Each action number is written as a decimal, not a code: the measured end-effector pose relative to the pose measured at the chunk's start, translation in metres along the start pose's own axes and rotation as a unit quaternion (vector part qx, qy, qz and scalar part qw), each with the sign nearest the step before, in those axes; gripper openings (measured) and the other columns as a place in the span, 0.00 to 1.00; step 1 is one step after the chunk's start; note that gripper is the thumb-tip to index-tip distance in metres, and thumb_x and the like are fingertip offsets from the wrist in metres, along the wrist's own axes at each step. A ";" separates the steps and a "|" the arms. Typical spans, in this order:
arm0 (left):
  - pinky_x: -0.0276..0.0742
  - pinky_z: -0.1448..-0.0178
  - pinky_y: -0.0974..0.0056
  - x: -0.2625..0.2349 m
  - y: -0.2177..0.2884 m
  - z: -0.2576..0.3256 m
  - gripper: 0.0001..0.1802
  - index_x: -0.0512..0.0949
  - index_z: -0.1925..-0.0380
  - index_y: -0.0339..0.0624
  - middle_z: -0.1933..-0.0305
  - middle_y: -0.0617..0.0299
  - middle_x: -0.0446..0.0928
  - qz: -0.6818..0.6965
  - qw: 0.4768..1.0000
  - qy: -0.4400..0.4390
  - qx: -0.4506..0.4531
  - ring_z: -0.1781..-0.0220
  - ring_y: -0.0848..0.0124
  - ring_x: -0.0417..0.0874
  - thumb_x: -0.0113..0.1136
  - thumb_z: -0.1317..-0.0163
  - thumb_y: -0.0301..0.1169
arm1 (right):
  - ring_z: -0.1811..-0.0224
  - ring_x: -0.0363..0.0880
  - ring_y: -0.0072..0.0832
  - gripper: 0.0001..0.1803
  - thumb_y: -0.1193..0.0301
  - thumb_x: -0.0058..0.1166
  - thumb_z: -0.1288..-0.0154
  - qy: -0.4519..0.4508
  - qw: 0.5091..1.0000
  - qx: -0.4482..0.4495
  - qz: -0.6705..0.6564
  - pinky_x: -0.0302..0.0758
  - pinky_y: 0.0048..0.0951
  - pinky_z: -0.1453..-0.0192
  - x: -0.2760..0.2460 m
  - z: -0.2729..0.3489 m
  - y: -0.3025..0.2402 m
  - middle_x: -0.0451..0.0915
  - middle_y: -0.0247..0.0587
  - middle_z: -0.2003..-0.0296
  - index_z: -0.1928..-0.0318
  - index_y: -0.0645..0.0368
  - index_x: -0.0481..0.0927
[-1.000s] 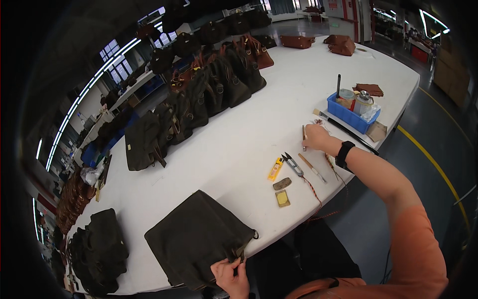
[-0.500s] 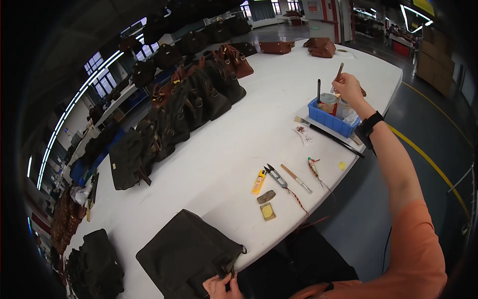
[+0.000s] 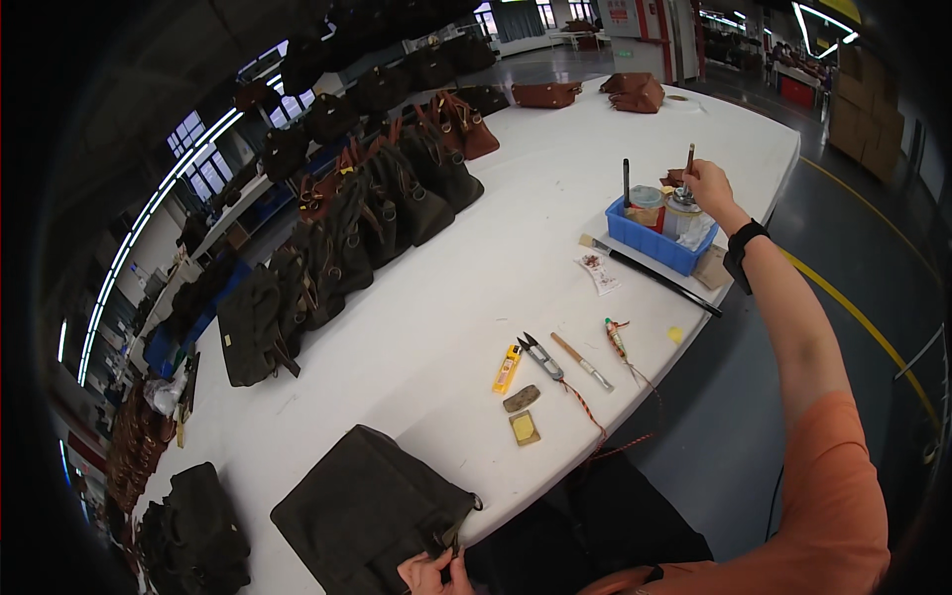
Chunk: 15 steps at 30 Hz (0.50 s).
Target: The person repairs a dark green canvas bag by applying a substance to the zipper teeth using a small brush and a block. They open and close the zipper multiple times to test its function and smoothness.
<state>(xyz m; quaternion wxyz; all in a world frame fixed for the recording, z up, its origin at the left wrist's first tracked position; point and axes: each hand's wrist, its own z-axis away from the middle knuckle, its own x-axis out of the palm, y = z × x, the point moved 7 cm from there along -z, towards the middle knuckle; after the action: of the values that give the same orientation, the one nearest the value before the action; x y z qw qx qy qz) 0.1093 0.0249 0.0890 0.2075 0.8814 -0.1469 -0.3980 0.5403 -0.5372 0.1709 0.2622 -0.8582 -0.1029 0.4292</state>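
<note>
My right hand [image 3: 710, 190] is closed round a thin brown stick [image 3: 690, 157], held upright over a glass jar [image 3: 682, 216]. The stick's lower end goes down at the jar's mouth and cannot be seen. That jar stands in a blue plastic bin [image 3: 645, 238], beside a second lidded jar [image 3: 648, 198] and a black pen [image 3: 627, 178]. At the bottom edge, my left hand [image 3: 432, 573] pinches the near edge of a dark green bag [image 3: 362, 491] lying on the white table [image 3: 436, 327].
Thread snips [image 3: 540, 355], a wooden-handled tool [image 3: 582, 361], a yellow box [image 3: 507, 369], a thread bobbin [image 3: 615, 339] and a wax block [image 3: 525, 428] lie mid-table. Dark bags [image 3: 347, 223] line the far left. A black rod [image 3: 664, 283] lies before the bin.
My right hand has turned and brought the stick upright, its lower end now down at the jar. The left hand keeps its pinch on the bag. The view has shifted slightly.
</note>
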 end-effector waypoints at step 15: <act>0.75 0.55 0.58 0.013 -0.017 0.006 0.10 0.83 0.73 0.41 0.71 0.57 0.77 0.013 0.999 0.026 -0.041 0.58 0.57 0.79 0.75 0.56 0.21 | 0.65 0.84 0.41 0.12 0.66 0.56 0.34 0.159 0.975 -0.111 -0.108 0.77 0.39 0.59 -0.014 0.007 0.004 0.84 0.50 0.67 0.59 0.63 0.80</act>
<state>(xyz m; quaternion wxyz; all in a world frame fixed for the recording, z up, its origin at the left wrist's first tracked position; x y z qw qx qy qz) 0.1147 0.0323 0.0690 0.2527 0.8802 -0.1365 -0.3779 0.5262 -0.5441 0.1750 0.2229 -0.9229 -0.1993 0.2424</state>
